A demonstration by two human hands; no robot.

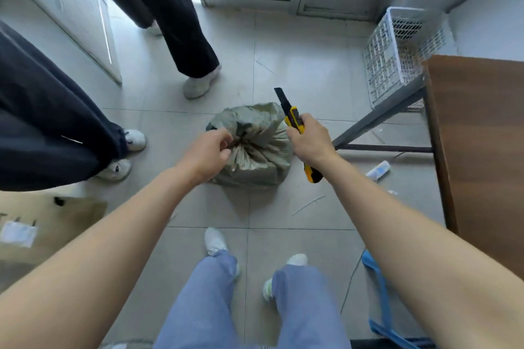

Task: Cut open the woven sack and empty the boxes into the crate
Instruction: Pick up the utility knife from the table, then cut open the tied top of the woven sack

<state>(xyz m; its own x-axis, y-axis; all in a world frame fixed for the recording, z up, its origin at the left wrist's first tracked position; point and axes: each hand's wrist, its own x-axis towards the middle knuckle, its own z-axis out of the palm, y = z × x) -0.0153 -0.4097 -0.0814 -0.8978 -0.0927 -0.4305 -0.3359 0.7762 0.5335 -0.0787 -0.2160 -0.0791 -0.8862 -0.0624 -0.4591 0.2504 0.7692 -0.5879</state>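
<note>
A grey-green woven sack (pixel 255 161) stands on the tiled floor in front of me, its mouth gathered and tied at the top. My left hand (pixel 208 151) pinches the bunched neck of the sack on its left side. My right hand (pixel 307 140) grips a yellow utility knife (pixel 293 119), whose black blade is extended and points up and away, just right of the sack's top. A white lattice crate (pixel 397 54) sits tilted on the floor at the far right. The sack hides its contents.
Two people in dark trousers stand close at the left and behind the sack. A brown table (pixel 479 150) with grey metal legs fills the right. A cardboard box (pixel 42 227) lies at the left. A small white bottle (pixel 378 170) lies on the floor.
</note>
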